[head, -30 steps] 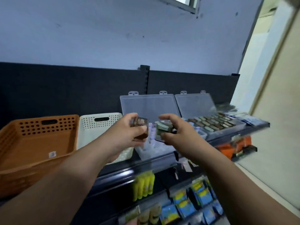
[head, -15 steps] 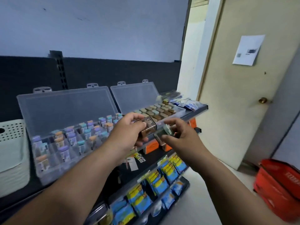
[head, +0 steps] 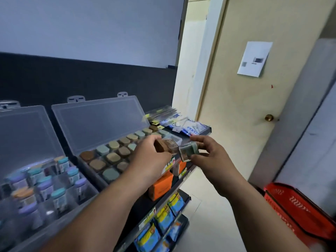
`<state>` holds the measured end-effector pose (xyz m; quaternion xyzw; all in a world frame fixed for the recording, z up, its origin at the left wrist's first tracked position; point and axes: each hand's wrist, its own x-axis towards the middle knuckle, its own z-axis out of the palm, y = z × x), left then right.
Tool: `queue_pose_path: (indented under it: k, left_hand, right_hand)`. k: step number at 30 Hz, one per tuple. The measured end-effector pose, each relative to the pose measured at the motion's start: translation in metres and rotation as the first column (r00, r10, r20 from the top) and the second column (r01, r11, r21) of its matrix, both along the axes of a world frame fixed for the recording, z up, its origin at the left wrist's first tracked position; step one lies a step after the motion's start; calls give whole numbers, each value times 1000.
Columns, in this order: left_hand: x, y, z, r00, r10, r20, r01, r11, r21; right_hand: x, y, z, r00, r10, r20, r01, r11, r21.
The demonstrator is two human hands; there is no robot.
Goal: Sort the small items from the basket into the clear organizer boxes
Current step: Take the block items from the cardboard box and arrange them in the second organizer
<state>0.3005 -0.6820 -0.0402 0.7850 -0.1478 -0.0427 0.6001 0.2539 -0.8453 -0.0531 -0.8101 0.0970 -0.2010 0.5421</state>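
My left hand [head: 148,159] grips a small clear jar with a brown lid [head: 166,146], tipped on its side. My right hand [head: 211,157] pinches a second small clear jar with a grey-green lid [head: 188,151]; the two jars nearly touch above the right end of the shelf. Just behind them lies an open clear organizer box [head: 98,124] packed with brown, tan and grey-green lidded jars. A second open organizer box [head: 27,135] at the left holds taller jars with purple, teal and orange lids. The basket is out of view.
The black shelf edge [head: 207,130] carries flat packets at its far right. Orange boxes [head: 161,185] and blue-yellow packets [head: 163,218] fill the lower shelves. A door [head: 254,106] stands at the right, and a red shopping basket [head: 298,208] sits on the floor.
The view has swung right, away from the orange and white baskets toward the door. Both hands carried their jars rightward to the jar-filled organizer box's right end.
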Motion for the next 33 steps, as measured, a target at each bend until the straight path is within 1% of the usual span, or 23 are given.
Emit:
queue_pose_path:
  k: [2,6,10,12,13,16,17,19,20,22,26,28,31,33]
  left_hand:
    - [15,-14,-5,997,46,55,-49,997,55]
    - [47,-36,-8,991,88,97,-98,990,102]
    - [80,-58,-11,981,140,138,-158,979,129]
    - [94,-70,-17,971,172,164,-196,971,136]
    - [99,-76,-19,966,183,185,-214,963,164]
    - [117,-96,-26,931,249,266,-323,903,284]
    - [122,-103,-28,923,278,266,-356,879,318]
    - [129,-115,-29,912,304,276,-395,831,390]
    - [133,-121,-30,899,316,302,-426,790,442]
    - [137,-131,-32,881,336,335,-471,705,531]
    - [143,-143,-43,871,359,334,-490,596,637]
    - [144,-147,-47,868,378,322,-492,568,660]
    - [144,-151,-50,857,413,308,-505,557,659]
    - [143,-152,-50,856,409,316,-505,531,681]
  right_hand:
    - [15,-18,-3,1000,8,-23,-7,1000,28]
    - [49,-50,-5,999,47,-18,-46,999,23]
    - [98,-85,-7,995,98,-26,-101,985,-141]
    - [126,-103,-8,986,163,-33,-166,960,-227]
    - [138,-111,-9,979,201,-40,-204,943,-262]
    - [179,-132,-9,929,362,-76,-365,865,-344]
    - [193,-139,-11,906,411,-100,-417,825,-382]
    - [215,-148,-15,873,471,-131,-475,753,-455]
    - [226,-151,-17,852,504,-141,-505,719,-477]
    - [244,-157,-22,807,566,-169,-565,656,-501]
    - [266,-156,-38,721,651,-238,-655,526,-543]
    - [273,-154,-45,685,682,-258,-687,486,-540]
    - [279,-154,-49,631,729,-264,-727,437,-530]
    - [282,-157,-50,597,756,-267,-751,411,-517]
